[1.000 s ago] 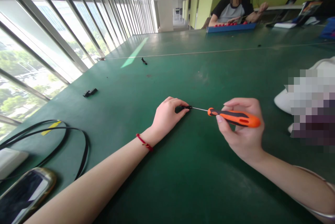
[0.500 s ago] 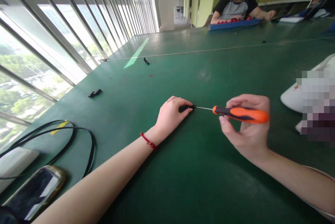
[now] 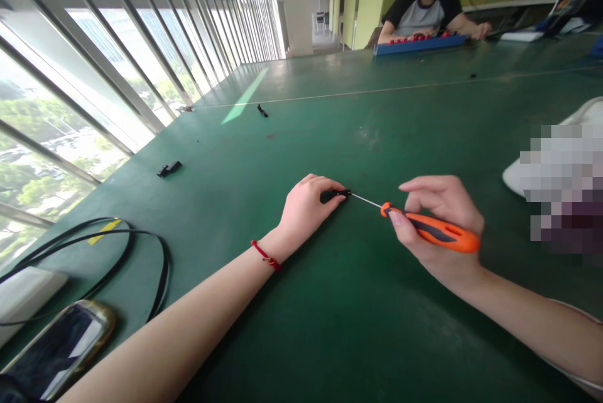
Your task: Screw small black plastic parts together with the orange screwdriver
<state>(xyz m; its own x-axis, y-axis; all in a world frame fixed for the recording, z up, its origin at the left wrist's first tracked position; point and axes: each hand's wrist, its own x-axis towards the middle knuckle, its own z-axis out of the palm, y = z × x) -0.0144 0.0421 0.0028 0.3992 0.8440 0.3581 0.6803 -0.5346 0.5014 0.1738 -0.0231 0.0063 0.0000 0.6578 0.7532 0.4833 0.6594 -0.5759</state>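
Head cam: phone (image 3: 56,346) is near left on the green surface (image 3: 330,327). Right hand (image 3: 445,265) has its grip around an orange screwdriver (image 3: 436,231), which reaches a small black part (image 3: 336,193) the left hand (image 3: 306,205) has pinched in its grip, mid-surface. Person (image 3: 421,16) with blue tray (image 3: 419,45), far end.

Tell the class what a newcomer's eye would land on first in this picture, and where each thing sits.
First comes the orange-and-black screwdriver in the right hand, right of centre, its thin shaft reaching to a small black part pinched in the left hand. Next is the red bracelet on the left wrist, vivid against the green table. At the far edge, a blue tray stands before a seated person.
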